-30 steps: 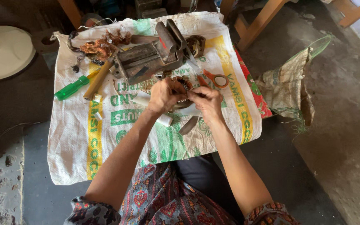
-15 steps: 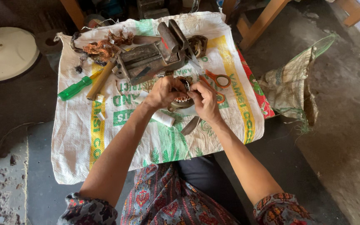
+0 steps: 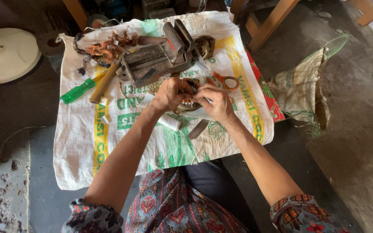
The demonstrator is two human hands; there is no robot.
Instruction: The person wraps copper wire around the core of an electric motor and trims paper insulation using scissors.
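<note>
Both of my hands meet over a round metal motor part with copper windings (image 3: 188,100) in the middle of a white printed sack (image 3: 109,142) spread on the floor. My left hand (image 3: 169,92) grips the part's left side. My right hand (image 3: 214,101) pinches at its right side, the fingers covering most of it. A white roll (image 3: 169,122) and a flat metal strip (image 3: 198,129) lie just below my hands.
Behind my hands sits a grey metal vise-like tool (image 3: 160,58). Orange-handled scissors (image 3: 226,81), a green-handled screwdriver (image 3: 76,91), a wooden handle (image 3: 104,82) and a tangle of copper wire (image 3: 104,48) lie on the sack. A white round base (image 3: 5,54) is far left, a mesh bag (image 3: 301,88) right.
My hands stay on the motor part, with only small finger movements. The view has shifted slightly.
</note>
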